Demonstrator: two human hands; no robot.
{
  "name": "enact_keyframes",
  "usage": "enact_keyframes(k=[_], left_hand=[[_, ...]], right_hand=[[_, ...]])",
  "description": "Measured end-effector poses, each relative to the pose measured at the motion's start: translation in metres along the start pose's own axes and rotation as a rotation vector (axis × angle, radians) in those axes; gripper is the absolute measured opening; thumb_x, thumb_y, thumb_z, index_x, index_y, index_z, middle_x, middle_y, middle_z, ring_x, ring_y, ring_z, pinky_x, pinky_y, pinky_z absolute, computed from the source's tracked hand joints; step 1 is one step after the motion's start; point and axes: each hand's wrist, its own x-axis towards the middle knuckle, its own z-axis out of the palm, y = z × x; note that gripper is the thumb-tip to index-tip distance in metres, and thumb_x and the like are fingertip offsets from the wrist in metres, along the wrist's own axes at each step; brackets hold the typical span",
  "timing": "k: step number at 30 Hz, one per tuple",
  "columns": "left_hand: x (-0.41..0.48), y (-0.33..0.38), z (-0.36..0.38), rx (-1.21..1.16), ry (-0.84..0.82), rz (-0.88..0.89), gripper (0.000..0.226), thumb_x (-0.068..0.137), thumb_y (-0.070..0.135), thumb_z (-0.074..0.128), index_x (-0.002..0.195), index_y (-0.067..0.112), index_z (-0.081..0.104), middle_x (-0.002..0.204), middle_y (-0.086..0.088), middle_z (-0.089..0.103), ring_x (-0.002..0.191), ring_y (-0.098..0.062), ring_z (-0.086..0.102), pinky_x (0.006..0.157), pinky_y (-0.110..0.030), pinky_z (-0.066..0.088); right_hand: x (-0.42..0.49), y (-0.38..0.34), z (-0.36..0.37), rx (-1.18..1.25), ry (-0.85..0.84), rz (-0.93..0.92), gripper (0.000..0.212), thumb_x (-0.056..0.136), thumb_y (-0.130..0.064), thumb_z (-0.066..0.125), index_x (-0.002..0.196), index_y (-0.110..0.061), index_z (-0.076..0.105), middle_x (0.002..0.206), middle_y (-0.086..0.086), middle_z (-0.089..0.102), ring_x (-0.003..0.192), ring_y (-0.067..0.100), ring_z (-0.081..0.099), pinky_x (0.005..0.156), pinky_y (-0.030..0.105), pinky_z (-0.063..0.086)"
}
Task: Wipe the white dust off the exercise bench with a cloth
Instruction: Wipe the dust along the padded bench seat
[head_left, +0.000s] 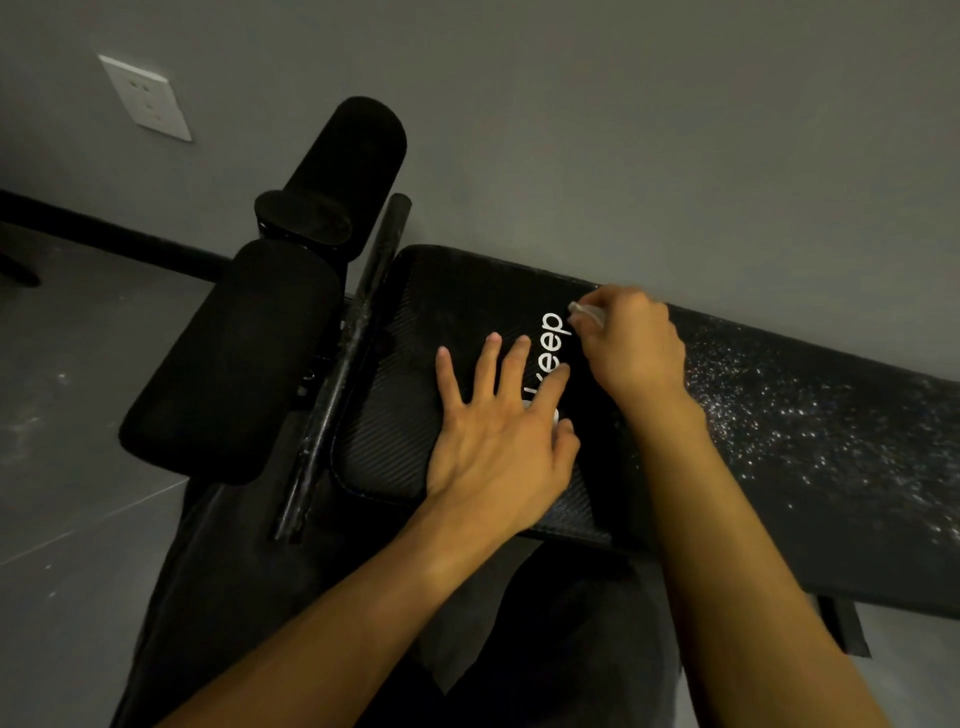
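Head: R hand (631, 348) round cloth (587, 315)

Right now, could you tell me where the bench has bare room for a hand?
Free: the bench strip between bar and left hand, and the dusty stretch past the right hand. Crowded: around the logo, by both hands.

A home workout corner: padded exercise bench (779, 441) against grey wall (571, 130) with socket (145, 98).
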Motion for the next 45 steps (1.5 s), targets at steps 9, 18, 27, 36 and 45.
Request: enact_keyframes(k=[9,18,27,36,45], left_hand=[[0.0,0.0,0.0,0.011,0.012,0.002,0.058,0.096,0.047,0.039,0.15,0.026,0.043,0.164,-0.015,0.034,0.155,-0.037,0.022,0.119,-0.074,0.013],[-0.002,0.001,0.002,0.034,0.015,0.036,0.056,0.097,0.046,0.036,0.148,0.028,0.049,0.161,-0.018,0.038,0.152,-0.041,0.027,0.117,-0.076,0.015],[-0.004,-0.002,0.006,0.036,0.026,0.07,0.051,0.1,0.045,0.032,0.144,0.032,0.055,0.157,-0.016,0.042,0.149,-0.04,0.032,0.118,-0.073,0.019],[-0.001,-0.001,0.004,0.025,-0.019,0.08,0.048,0.101,0.045,0.038,0.146,0.037,0.052,0.159,-0.012,0.04,0.151,-0.038,0.029,0.118,-0.073,0.017],[0.028,0.011,-0.002,0.055,-0.15,0.062,0.059,0.106,0.051,0.031,0.161,0.037,0.019,0.171,-0.012,0.009,0.158,-0.038,-0.001,0.119,-0.075,-0.001]], right_hand=[[-0.113,0.028,-0.015,0.072,-0.025,0.03,0.018,0.095,-0.039,0.063,0.109,-0.03,0.068,0.109,-0.008,0.063,0.094,0.02,0.064,0.074,0.037,0.051],[-0.166,0.038,-0.02,0.133,-0.023,0.072,0.016,0.091,-0.042,0.066,0.105,-0.035,0.068,0.101,-0.017,0.061,0.089,0.009,0.062,0.069,0.035,0.052],[-0.176,0.052,-0.023,0.147,0.021,0.063,0.012,0.091,-0.038,0.066,0.102,-0.034,0.067,0.097,-0.015,0.059,0.084,0.011,0.062,0.065,0.037,0.052],[-0.147,0.053,-0.018,0.116,0.084,0.1,0.016,0.094,-0.037,0.065,0.108,-0.03,0.068,0.103,-0.008,0.059,0.089,0.022,0.063,0.072,0.041,0.053],[-0.137,0.052,-0.02,0.082,0.05,0.071,0.018,0.094,-0.039,0.064,0.109,-0.03,0.068,0.109,-0.007,0.061,0.095,0.023,0.064,0.075,0.038,0.051]])
